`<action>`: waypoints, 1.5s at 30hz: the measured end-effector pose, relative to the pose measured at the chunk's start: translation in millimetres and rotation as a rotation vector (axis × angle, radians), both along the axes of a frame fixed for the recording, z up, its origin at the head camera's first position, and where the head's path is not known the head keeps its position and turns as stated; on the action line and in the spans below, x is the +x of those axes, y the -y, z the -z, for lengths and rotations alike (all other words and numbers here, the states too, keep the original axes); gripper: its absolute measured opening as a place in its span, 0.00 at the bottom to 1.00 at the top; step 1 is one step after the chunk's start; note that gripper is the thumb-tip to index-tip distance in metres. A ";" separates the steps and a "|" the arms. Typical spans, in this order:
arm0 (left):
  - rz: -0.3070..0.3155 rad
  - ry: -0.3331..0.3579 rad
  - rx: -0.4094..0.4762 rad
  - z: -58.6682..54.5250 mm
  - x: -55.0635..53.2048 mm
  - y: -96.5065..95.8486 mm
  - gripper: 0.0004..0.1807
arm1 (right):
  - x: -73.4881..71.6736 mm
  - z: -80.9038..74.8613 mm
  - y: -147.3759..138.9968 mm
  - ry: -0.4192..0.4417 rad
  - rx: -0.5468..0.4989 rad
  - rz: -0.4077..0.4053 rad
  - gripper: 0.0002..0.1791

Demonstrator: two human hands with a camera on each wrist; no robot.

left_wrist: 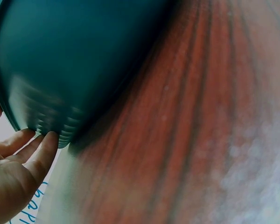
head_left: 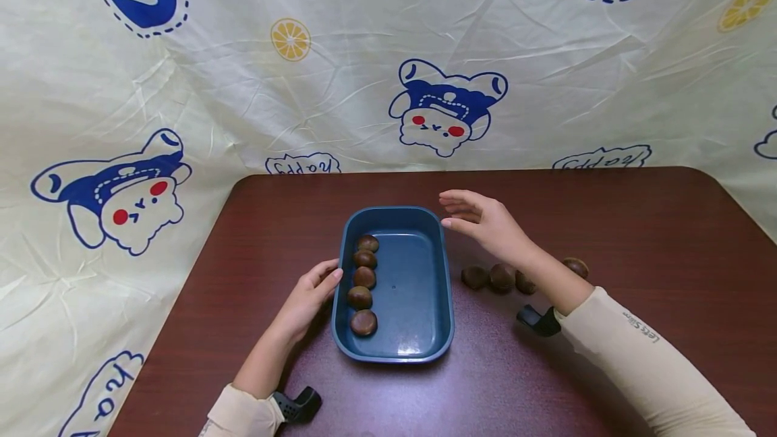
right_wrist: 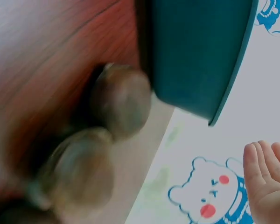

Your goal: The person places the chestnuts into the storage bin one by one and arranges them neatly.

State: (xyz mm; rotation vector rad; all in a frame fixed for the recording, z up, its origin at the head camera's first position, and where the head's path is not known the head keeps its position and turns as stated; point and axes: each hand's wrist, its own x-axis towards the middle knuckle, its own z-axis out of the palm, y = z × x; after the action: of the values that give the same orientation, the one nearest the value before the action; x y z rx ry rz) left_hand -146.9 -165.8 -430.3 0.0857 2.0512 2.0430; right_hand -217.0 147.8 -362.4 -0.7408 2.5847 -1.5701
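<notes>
A blue rectangular tray (head_left: 413,288) rests on the table. Along its left inner side several brown chestnuts (head_left: 365,278) form a column. My left hand (head_left: 307,299) is at the tray's left side, its fingertips touching the outer wall; in the left wrist view those fingers (left_wrist: 45,149) lie against the tray's wall (left_wrist: 79,60). By the tray's upper right corner my right hand (head_left: 488,221) is raised, holding nothing, its fingers extended. Below the right hand and forearm lie more chestnuts (head_left: 502,278) in a row, partly hidden by the forearm. The right wrist view shows some of these chestnuts (right_wrist: 123,102), blurred.
The dark reddish-brown table (head_left: 637,221) has rounded far corners. Behind it hangs a white cloth (head_left: 340,100) printed with blue bears and orange slices. Dark wrist devices (head_left: 540,321) sit on both wrists, near the beige sleeves.
</notes>
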 end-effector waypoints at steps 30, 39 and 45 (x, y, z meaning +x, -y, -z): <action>-0.001 -0.001 0.006 -0.2 0.7 -0.3 0.24 | 51.4 43.0 -151.6 0.002 0.275 0.283 0.27; 0.001 -0.004 0.000 -1.3 1.0 -0.2 0.25 | 52.2 54.0 -168.7 0.044 0.454 0.259 0.23; 0.001 -0.007 -0.002 -1.9 1.5 -0.3 0.24 | 52.4 55.4 -169.7 0.044 0.468 0.266 0.22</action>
State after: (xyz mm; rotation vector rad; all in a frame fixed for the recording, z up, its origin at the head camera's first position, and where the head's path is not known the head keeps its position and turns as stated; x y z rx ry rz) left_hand -145.4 -165.5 -428.4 0.0932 2.0565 2.0430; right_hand -164.7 317.5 -417.8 -0.3286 2.9384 -0.9332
